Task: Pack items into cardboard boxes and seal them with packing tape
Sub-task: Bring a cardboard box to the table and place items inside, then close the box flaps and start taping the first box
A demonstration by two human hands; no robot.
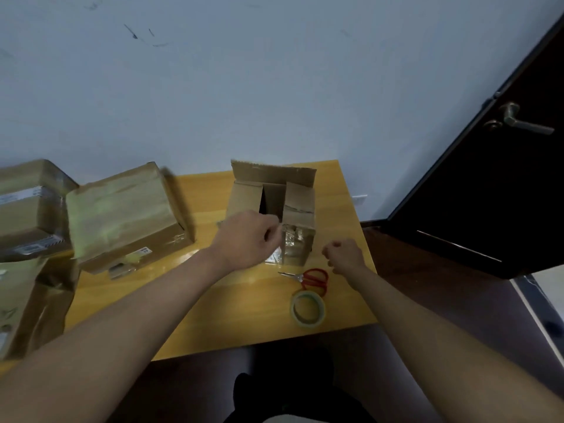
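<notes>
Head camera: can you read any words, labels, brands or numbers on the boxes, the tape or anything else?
None can be read.
Closed box: small white sticker on its front, print too blurred.
Stacked boxes at far left: white shipping labels, too blurred.
Open box: no print visible.
Tape roll and scissors: no markings visible.

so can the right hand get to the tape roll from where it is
Probably yes. The right hand hovers just beyond the scissors, and the tape roll lies flat on the table nearer the person, with nothing on it. The scissors only touch its far rim.
</notes>
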